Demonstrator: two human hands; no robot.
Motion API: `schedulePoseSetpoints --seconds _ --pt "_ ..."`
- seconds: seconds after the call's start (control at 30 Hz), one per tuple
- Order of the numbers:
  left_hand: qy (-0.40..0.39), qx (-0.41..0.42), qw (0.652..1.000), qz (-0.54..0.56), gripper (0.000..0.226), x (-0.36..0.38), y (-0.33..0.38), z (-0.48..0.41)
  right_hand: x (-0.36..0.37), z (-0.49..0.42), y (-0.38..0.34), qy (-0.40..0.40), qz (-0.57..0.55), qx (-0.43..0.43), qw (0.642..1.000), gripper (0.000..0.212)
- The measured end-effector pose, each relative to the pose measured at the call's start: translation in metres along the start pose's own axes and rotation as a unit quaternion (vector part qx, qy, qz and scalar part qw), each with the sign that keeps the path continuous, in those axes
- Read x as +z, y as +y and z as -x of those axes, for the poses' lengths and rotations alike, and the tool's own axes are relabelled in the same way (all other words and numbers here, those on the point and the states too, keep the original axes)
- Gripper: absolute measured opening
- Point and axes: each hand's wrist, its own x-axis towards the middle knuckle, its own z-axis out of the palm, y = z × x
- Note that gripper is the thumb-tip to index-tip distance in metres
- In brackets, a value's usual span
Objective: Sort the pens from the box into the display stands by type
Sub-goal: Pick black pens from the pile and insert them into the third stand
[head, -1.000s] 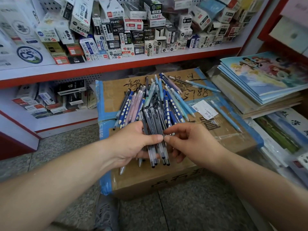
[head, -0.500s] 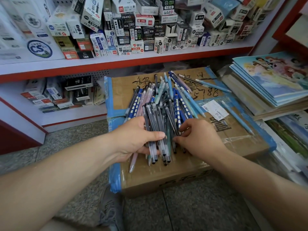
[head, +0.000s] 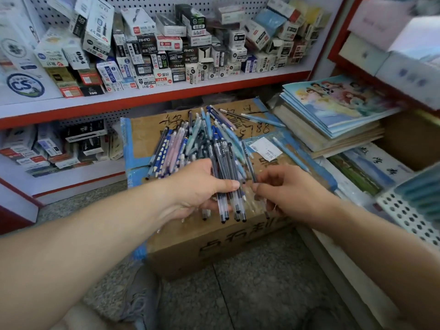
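One dark pen (head: 249, 163) now leaves the pile (head: 190, 139), pinched in the right hand (head: 292, 194) fingers (head: 260, 186); just left of them, the left hand (head: 195, 186) grips the matching bunch (head: 226, 172) awaiting it.

Pens (head: 190, 144) lie on the cardboard box (head: 181, 253) (shelf (head: 166, 94) behind it), with stacked books (head: 333, 110) to its right.

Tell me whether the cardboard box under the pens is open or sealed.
Sealed. The flaps of the cardboard box lie flat under blue tape, with the pens piled on top.
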Motion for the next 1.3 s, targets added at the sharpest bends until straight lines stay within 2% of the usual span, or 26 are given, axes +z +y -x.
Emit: schedulePoseSetpoints --seconds 0.2,0.33,0.5,0.63,0.77,0.87,1.03,1.13,1.3 --pt "-0.061 0.017 0.996 -0.055 0.032 0.081 0.024 0.016 -0.051 0.079 0.022 0.079 0.074 0.012 0.994 0.010" --pt "-0.121 0.025 0.987 -0.103 0.027 0.138 0.042 0.024 -0.087 0.134 0.047 0.157 0.058 0.062 0.984 0.007" --pt "-0.188 0.035 0.974 -0.124 0.032 0.202 0.046 0.029 -0.120 0.196 0.077 0.236 -0.012 0.122 0.964 0.000" --pt "-0.253 0.037 0.958 -0.128 0.021 0.251 0.045 0.029 -0.135 0.235 0.099 0.311 -0.036 0.146 0.939 0.011" --pt "-0.308 0.044 0.938 -0.154 0.015 0.292 0.038 0.024 -0.150 0.266 0.127 0.376 0.006 0.186 0.908 0.017" --pt "-0.331 0.040 0.928 -0.163 0.019 0.320 0.034 0.020 -0.168 0.282 0.152 0.397 0.015 0.227 0.889 0.012" --pt "-0.361 0.022 0.914 -0.183 0.031 0.367 0.026 0.006 -0.190 0.297 0.198 0.407 -0.094 0.256 0.872 0.005" --pt "-0.376 0.005 0.908 -0.183 0.030 0.394 0.019 -0.003 -0.199 0.305 0.221 0.412 -0.146 0.258 0.862 0.005" --pt "-0.397 -0.010 0.895 -0.204 0.030 0.431 0.001 -0.018 -0.212 0.317 0.252 0.455 -0.159 0.252 0.839 0.014"
